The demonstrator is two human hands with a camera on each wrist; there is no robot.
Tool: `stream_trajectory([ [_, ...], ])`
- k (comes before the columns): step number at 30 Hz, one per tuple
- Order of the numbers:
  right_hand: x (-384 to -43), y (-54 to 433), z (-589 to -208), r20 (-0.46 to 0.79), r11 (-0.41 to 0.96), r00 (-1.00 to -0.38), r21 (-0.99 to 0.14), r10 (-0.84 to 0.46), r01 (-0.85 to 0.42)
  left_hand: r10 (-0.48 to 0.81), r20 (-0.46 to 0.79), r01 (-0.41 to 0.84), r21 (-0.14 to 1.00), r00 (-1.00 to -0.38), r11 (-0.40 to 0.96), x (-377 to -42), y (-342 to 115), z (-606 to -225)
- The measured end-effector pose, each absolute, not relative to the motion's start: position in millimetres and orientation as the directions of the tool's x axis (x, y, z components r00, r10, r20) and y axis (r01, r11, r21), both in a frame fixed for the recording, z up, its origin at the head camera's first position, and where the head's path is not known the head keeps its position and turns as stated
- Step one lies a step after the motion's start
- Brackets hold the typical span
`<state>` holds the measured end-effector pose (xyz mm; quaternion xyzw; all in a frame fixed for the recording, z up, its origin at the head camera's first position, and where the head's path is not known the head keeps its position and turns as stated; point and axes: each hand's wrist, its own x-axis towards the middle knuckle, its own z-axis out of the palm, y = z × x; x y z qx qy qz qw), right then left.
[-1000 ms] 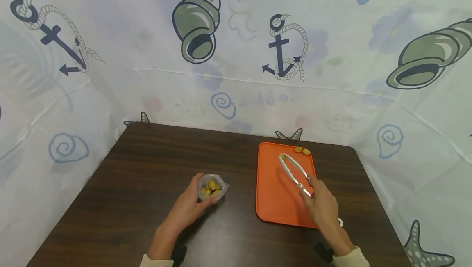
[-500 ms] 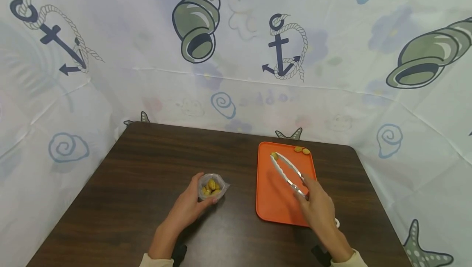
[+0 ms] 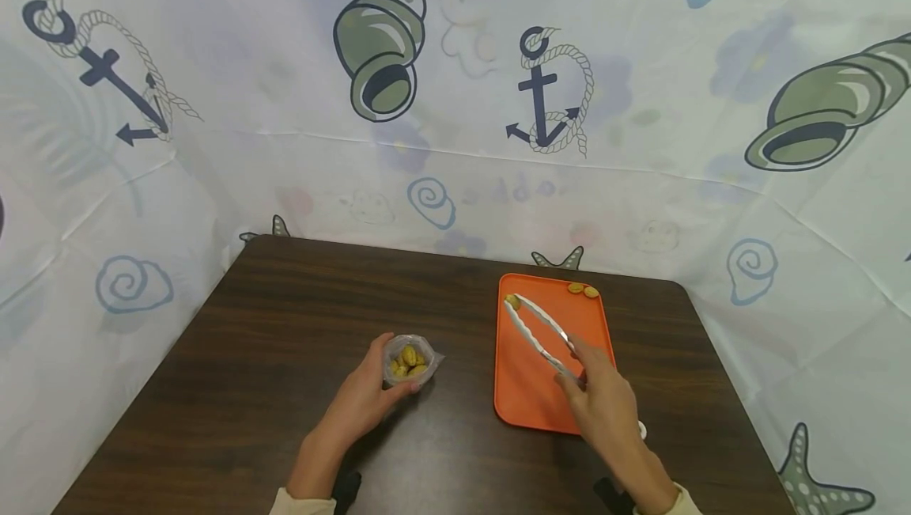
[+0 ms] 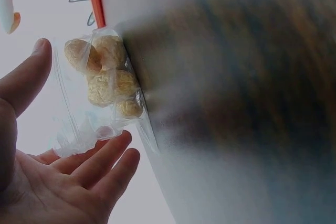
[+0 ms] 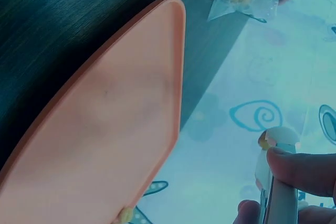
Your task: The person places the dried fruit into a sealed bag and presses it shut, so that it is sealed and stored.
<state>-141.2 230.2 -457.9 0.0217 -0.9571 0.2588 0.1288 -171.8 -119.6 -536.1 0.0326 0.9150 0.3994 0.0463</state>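
On the left of the head view my left hand [image 3: 359,400] holds a clear plastic bag [image 3: 436,358] by its sides, its mouth spread wide. Inside lie several yellow-brown, wrinkled, nut-sized pieces [image 4: 102,87]. My right hand [image 3: 605,404] grips silver tongs [image 3: 550,358] with white tips. Pinched between those tips is one more yellow-brown piece [image 3: 513,302], raised over the far left part of an orange tray [image 3: 523,400]. Two similar pieces [image 3: 584,290] sit in the tray's far right corner.
The dark wooden table [image 3: 285,301] carries the tray at right and the bag near its middle. Behind and beside it hangs a pale cloth [image 3: 455,64] printed with shells and anchors. The tray has a low raised rim.
My right hand has moved left with the tongs and the piece in their tips, from over the tray's middle toward its left edge. My left hand and the bag have stayed in place.
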Motion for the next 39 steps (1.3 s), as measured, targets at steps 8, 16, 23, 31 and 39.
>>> stream_trajectory([
  [8, -137, 223, -454, 0.315, 0.866, -0.949, -0.475, -0.003, -0.16, 0.098, -0.08, 0.007, 0.74, -0.992, 0.672, -172, -119, -535],
  [16, -133, 214, -448, 0.339, 0.858, -0.94, -0.472, -0.036, -0.203, 0.096, -0.071, 0.012, 0.737, -0.993, 0.676, -172, -118, -534],
  [23, -131, 205, -445, 0.363, 0.844, -0.93, -0.479, -0.058, -0.24, 0.093, -0.077, 0.006, 0.736, -0.993, 0.677, -172, -118, -534],
  [31, -129, 197, -445, 0.381, 0.847, -0.92, -0.458, -0.086, -0.269, 0.088, -0.069, 0.01, 0.732, -0.994, 0.682, -173, -118, -535],
  [39, -126, 190, -445, 0.382, 0.846, -0.919, -0.453, -0.1, -0.28, 0.089, -0.066, 0.013, 0.728, -0.994, 0.685, -173, -118, -535],
])
